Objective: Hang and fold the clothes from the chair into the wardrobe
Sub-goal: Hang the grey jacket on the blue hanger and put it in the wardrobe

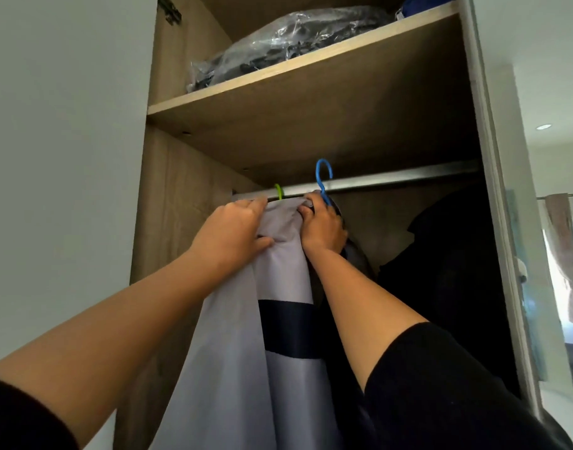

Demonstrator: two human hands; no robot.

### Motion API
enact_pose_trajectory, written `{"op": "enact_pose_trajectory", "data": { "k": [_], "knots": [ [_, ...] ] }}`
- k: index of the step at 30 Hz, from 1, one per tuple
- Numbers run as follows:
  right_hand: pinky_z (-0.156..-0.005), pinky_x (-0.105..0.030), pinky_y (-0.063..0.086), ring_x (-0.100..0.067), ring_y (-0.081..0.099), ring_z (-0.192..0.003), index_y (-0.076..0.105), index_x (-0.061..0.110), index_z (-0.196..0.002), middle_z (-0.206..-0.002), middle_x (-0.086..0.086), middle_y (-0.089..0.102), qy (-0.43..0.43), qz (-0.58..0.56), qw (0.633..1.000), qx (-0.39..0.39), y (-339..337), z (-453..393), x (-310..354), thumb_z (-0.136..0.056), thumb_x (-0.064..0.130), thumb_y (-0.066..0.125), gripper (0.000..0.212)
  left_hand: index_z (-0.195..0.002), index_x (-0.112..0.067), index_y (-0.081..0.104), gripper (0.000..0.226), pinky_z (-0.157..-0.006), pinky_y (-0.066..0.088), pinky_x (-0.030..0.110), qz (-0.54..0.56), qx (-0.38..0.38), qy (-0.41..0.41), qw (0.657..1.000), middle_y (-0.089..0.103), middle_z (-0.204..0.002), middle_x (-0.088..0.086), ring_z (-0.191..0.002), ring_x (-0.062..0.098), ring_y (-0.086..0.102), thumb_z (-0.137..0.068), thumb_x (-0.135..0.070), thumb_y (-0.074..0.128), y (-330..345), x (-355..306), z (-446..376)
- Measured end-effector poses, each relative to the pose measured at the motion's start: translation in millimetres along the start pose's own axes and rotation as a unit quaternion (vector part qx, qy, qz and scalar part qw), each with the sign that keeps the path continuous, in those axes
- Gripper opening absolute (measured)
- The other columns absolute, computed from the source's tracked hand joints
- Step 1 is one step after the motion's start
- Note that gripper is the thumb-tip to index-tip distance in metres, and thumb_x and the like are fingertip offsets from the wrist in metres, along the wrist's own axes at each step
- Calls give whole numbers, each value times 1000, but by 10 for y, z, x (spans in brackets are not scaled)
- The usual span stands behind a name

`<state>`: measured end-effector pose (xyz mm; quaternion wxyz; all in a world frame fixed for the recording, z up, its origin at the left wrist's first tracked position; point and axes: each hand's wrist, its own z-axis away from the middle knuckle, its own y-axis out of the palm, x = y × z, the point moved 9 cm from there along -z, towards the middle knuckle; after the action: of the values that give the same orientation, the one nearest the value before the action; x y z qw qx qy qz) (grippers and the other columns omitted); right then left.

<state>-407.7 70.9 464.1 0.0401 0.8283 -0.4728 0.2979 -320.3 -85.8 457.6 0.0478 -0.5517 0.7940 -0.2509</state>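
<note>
The pale grey garment [278, 336] with its dark navy band hangs high in the wardrobe [181, 222], its top bunched up right under the metal rail [408, 178], and both hands are on it. The left hand [233, 237] lies against the garment's left shoulder, fingers stretched along the top edge and thumb pressing into a fold of cloth just below them, so it grasps the fabric. The right hand [322, 227] is clenched round the garment's top right corner, fingers curled tight over the cloth, and the blue hanger [322, 180] rises straight out from above those fingers, its hook up in front of the rail; whether it sits on the rail I cannot tell. Just beyond the left fingertips a green hanger hook [279, 191] loops over the rail. To the right of the right hand, dark clothes [447, 271] hang in shadow. Above everything, a shelf [304, 64] carries a clear plastic bag [288, 43] with dark contents, and something blue [421, 4] beside it.
</note>
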Motion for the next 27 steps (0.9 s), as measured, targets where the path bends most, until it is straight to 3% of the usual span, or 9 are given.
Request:
{"op": "enact_pose_trajectory", "data": {
  "k": [7, 15, 21, 27],
  "knots": [
    [-101, -50, 37, -33, 47, -122, 49, 35, -130, -136, -6, 51, 2, -7, 1000, 23, 287, -24, -346, -96, 40, 40, 35, -145, -12, 33, 80, -102, 37, 31, 63, 26, 17, 997, 54, -134, 12, -123, 25, 50, -81, -48, 65, 454, 80, -51],
    [-108, -50, 28, -31, 39, -130, 39, 38, -139, -144, -6, 44, 16, -25, 999, 28, 324, 194, -381, -98, 40, 39, 41, -149, -20, 23, 83, -101, 39, 30, 114, 68, -15, 991, 51, -137, 11, -123, 25, 50, -82, -43, 66, 613, 281, 299],
    [-108, -51, 28, -31, 38, -131, 30, 33, -145, -145, -7, 42, 52, 6, 998, 20, 139, 671, -316, -101, 41, 17, 47, -150, -30, 8, 84, -91, 48, 34, 119, 110, -38, 986, 60, -120, 14, -103, 28, 60, -87, -40, 62, 518, 310, 695],
    [-109, -49, 20, -23, 19, -140, 29, 35, -145, -154, 0, 25, 16, 61, 997, 35, -45, 1436, -55, -101, 41, 20, 45, -148, -33, 15, 81, -89, 50, 28, 178, 162, -82, 967, 64, -112, 5, -92, 15, 63, -86, -25, 66, 232, 270, 1339]
  ]
}}
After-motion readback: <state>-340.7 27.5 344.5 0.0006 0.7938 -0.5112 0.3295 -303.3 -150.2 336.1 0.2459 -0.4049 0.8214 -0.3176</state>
